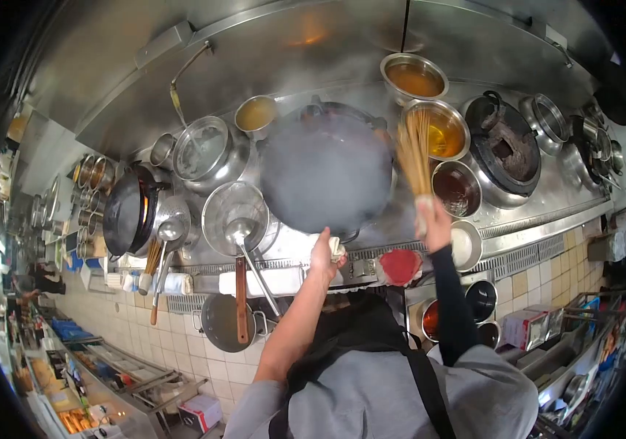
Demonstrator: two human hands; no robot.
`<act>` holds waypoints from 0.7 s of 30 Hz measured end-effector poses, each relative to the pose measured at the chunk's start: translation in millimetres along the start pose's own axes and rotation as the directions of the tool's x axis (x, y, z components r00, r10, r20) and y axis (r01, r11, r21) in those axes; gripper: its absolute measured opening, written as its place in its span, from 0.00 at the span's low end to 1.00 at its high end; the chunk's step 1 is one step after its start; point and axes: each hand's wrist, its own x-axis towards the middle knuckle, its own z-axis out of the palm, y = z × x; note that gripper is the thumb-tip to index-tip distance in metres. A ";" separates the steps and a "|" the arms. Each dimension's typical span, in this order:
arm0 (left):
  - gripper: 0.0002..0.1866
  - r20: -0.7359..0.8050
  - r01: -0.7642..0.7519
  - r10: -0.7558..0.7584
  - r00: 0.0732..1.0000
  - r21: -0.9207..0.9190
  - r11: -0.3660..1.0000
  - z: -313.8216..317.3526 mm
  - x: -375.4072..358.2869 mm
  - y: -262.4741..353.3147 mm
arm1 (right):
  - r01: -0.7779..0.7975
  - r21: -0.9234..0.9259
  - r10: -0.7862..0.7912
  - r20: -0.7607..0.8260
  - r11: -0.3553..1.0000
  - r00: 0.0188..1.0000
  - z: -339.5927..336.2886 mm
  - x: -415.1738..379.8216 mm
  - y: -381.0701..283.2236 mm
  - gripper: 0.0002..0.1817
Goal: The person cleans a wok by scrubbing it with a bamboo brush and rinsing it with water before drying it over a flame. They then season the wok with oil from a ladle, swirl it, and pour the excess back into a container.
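My right hand (433,221) is closed around the lower end of a bamboo wok brush (414,150). The brush stands bristles-up in this view, just right of the wok and partly in front of a steel bowl of yellow liquid (450,140). At the near rim of a large dark wok (327,172), my left hand (323,256) grips a folded pale cloth (337,250). Whether the cloth also wraps the wok's near handle is hard to see. Steam or smoke hides the wok's inside.
Left of the wok lie a strainer (219,212) and a ladle (240,233). Bowls of sauce (457,189) and white powder (466,247) stand at the right. A second burner (504,150) is farther right, and another wok (124,212) tilts at the left.
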 end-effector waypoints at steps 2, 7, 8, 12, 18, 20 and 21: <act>0.23 -0.025 0.003 -0.003 1.000 0.006 1.000 9.0 11.0 -2.7 | -0.177 0.055 0.180 -0.056 0.983 0.982 -12.0 -51.0 54.6 0.13; 0.10 -0.163 -0.132 0.122 0.979 -0.050 0.990 18.5 11.5 -12.9 | -0.440 0.196 0.464 -0.099 0.876 0.880 -21.0 -123.9 96.3 0.16; 0.09 -0.177 -0.177 0.166 0.970 -0.046 0.983 27.2 2.9 -8.6 | -0.460 0.197 0.483 -0.088 0.866 0.871 -22.1 -124.2 95.7 0.16; 0.08 -0.148 -0.226 0.218 0.965 -0.040 0.973 2.8 -55.1 -18.0 | -0.410 0.173 0.425 -0.059 0.896 0.903 -25.0 -108.0 79.8 0.16; 0.09 -0.077 -0.064 0.060 0.995 -0.048 0.997 -71.2 -113.2 -51.1 | -0.332 0.140 0.345 -0.081 0.933 0.935 -43.8 -86.0 69.5 0.16; 0.09 0.046 0.038 -0.034 0.998 -0.101 0.994 -69.1 -143.7 -39.6 | -0.371 0.130 0.383 -0.082 0.919 0.920 -50.1 -90.3 57.9 0.16; 0.09 0.028 0.038 -0.035 0.999 -0.109 0.993 -59.1 -163.5 -27.8 | -0.345 0.098 0.353 -0.086 0.934 0.932 -52.6 -93.1 58.7 0.16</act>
